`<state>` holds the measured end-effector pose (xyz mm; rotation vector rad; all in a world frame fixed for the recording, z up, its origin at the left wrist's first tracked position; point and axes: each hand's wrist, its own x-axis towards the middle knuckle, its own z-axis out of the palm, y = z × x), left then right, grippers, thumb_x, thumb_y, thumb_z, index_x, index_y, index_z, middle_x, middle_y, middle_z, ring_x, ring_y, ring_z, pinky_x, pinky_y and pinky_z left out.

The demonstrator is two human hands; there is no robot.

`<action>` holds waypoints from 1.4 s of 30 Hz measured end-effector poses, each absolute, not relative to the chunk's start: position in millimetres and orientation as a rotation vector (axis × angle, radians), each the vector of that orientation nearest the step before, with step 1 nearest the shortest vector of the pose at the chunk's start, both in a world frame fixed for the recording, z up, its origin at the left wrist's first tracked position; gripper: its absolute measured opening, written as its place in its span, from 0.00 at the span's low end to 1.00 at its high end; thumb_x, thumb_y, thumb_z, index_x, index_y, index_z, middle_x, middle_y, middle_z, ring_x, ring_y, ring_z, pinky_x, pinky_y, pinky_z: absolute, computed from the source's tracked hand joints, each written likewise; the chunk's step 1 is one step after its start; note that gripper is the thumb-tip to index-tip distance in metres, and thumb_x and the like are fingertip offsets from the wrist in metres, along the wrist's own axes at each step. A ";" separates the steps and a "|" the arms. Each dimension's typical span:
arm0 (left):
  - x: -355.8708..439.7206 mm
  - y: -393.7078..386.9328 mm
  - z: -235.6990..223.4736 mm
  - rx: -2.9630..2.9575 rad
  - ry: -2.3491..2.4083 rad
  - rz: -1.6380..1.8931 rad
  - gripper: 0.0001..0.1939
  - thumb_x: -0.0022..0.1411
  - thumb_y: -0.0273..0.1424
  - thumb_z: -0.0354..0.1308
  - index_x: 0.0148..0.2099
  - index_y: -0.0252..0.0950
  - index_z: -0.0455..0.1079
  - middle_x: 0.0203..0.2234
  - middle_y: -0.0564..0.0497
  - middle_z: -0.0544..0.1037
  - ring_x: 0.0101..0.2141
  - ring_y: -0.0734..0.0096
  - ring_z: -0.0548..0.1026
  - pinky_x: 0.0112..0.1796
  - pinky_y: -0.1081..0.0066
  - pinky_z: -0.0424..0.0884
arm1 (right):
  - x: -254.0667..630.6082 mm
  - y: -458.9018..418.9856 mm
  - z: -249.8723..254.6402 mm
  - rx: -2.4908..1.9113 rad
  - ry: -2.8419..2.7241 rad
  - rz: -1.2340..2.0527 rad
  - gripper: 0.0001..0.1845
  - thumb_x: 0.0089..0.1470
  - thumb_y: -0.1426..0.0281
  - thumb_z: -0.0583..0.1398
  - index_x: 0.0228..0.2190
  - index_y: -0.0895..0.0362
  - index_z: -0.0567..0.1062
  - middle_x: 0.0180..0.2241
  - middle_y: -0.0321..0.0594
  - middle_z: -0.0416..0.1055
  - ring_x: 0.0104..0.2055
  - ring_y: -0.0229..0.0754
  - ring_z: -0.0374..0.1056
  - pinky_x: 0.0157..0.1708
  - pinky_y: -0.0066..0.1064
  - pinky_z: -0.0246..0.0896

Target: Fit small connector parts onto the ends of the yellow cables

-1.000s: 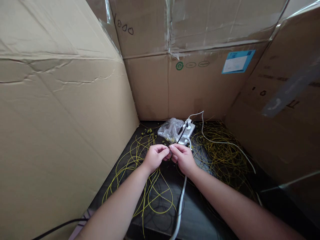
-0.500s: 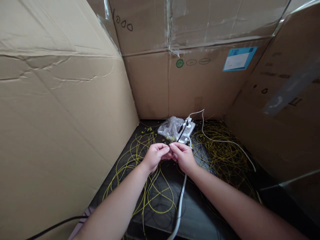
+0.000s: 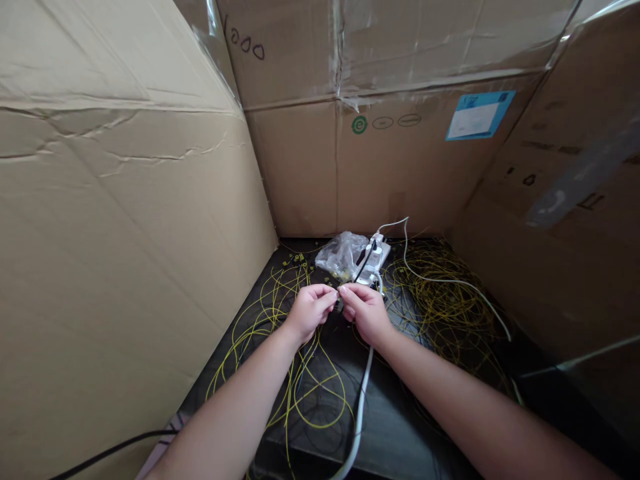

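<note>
Cardboard panels (image 3: 310, 180) stand around a dark bench (image 3: 395, 407), under dim light. Toward the middle of that surface, the left hand (image 3: 309, 315) and the right hand (image 3: 367, 313) meet almost tip to tip, thumb and forefinger of each pressed together. Between them shows a small dark piece (image 3: 339, 305); both appear to pinch it, though the fingers cover most of it and its exact form is too small to tell. Judging by how little shows, it should be very light and easily dropped, so a fingertip hold at its ends looks better than a grip in the palm.

Beside the left hand and around its forearm lie loose loops of yellow wires (image 3: 290, 390). They look thin, smooth and springy: little weight, apt to curl back or snag on one another, probably best taken close to an end. Small yellow bits (image 3: 299, 259) are scattered farther back. Past the fingertips sit a crumpled clear plastic bag (image 3: 341, 255) and, just beside it, a white power strip (image 3: 376, 259). A thick white cable (image 3: 361, 407) runs to the near edge. On the right spreads a larger tangled heap of yellow wire (image 3: 445, 293), crossed by a thin white cord (image 3: 460, 283).
</note>
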<state>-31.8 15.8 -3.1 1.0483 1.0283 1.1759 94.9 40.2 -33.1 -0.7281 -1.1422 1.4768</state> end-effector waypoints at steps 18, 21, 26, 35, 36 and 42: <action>-34.7 17.5 -1.8 1.062 1.060 1.194 0.12 0.49 0.37 0.60 0.26 0.32 0.66 0.14 0.58 0.64 0.12 0.87 0.52 0.14 0.78 0.42 | 93.5 39.3 -28.0 -0.649 -1.012 1.568 0.11 0.47 0.63 0.60 0.29 0.59 0.72 0.19 0.30 0.59 0.14 0.26 0.49 0.11 0.20 0.48; -35.8 17.9 -0.4 1.019 1.053 1.212 0.12 0.48 0.36 0.61 0.27 0.32 0.67 0.14 0.58 0.64 0.12 0.88 0.53 0.14 0.79 0.42 | 93.8 39.2 -27.5 -0.642 -0.999 1.569 0.12 0.47 0.62 0.60 0.29 0.59 0.72 0.19 0.30 0.59 0.14 0.26 0.50 0.10 0.20 0.48; -43.0 22.6 -0.1 0.868 0.986 1.354 0.12 0.47 0.35 0.62 0.28 0.32 0.66 0.15 0.58 0.63 0.13 0.88 0.51 0.15 0.80 0.42 | 94.7 39.7 -21.1 -0.665 -0.991 1.551 0.13 0.48 0.61 0.59 0.30 0.58 0.70 0.20 0.30 0.58 0.13 0.25 0.48 0.08 0.19 0.47; -52.4 29.3 -0.2 0.689 0.969 1.565 0.11 0.45 0.34 0.62 0.27 0.32 0.65 0.15 0.58 0.62 0.13 0.88 0.51 0.14 0.80 0.42 | 100.9 45.3 -14.1 -0.991 -1.499 1.165 0.14 0.50 0.59 0.56 0.29 0.58 0.69 0.13 0.29 0.58 0.11 0.31 0.56 0.10 0.22 0.50; -52.5 29.5 -0.6 0.681 0.970 1.569 0.11 0.44 0.33 0.63 0.27 0.32 0.65 0.15 0.58 0.62 0.13 0.88 0.51 0.14 0.80 0.42 | 101.2 45.5 -12.9 -1.028 -1.571 1.118 0.13 0.51 0.60 0.56 0.30 0.58 0.69 0.13 0.29 0.59 0.11 0.32 0.56 0.10 0.22 0.51; -54.4 31.7 -3.3 0.658 0.966 1.571 0.11 0.45 0.33 0.62 0.28 0.32 0.66 0.16 0.58 0.62 0.13 0.88 0.51 0.14 0.79 0.42 | 97.9 46.0 -0.7 -1.069 -1.850 0.905 0.13 0.50 0.61 0.55 0.31 0.58 0.70 0.16 0.34 0.64 0.16 0.35 0.61 0.16 0.24 0.55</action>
